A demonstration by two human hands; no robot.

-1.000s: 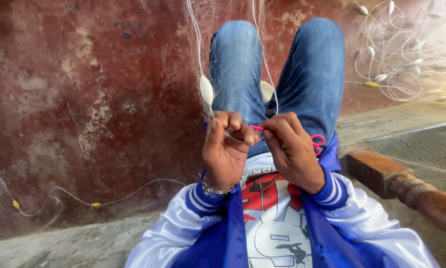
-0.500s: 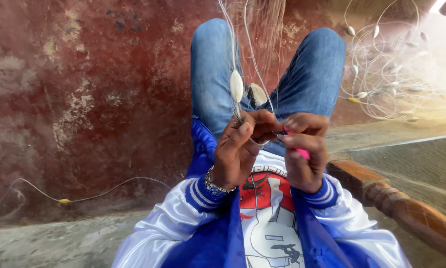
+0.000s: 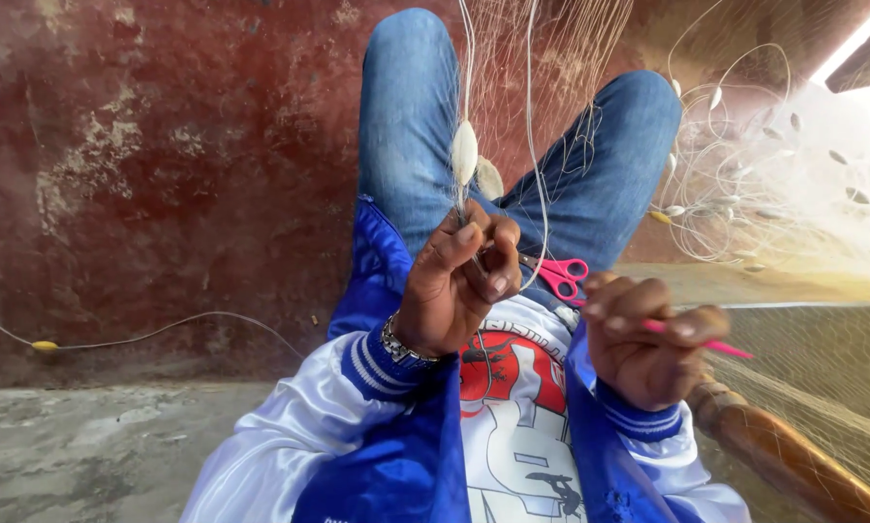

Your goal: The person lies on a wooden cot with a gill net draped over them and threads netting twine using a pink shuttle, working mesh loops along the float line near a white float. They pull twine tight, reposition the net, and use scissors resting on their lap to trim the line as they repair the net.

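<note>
so we're sitting with our knees up in blue jeans [image 3: 406, 126], fishing net [image 3: 551, 87] draped down between the legs. our left hand [image 3: 454, 281] is curled closed around the net's edge line, fingers pinching the cord just under a white oval float [image 3: 465, 152], which hangs upright right above the knuckles. a second pale float [image 3: 490, 179] sits just behind it against the jeans. there's a metal bracelet [image 3: 401, 346] on that wrist.

our right hand [image 3: 643, 339] is off to the side, apart from the left one, fingers folded shut on a thin pink netting needle [image 3: 711, 344] whose tip pokes out to the right past the thumb. can't tell if any twine is running from it.

pink-handled scissors [image 3: 563, 276] lie in our lap between the two hands, on the white and red shirt, near the left fingertips.

more net with little floats is piled up on the right [image 3: 774, 184], a brown wooden pole [image 3: 793, 465] runs along under the right arm, and a loose line with a yellow float [image 3: 44, 345] lies by the red wall.
</note>
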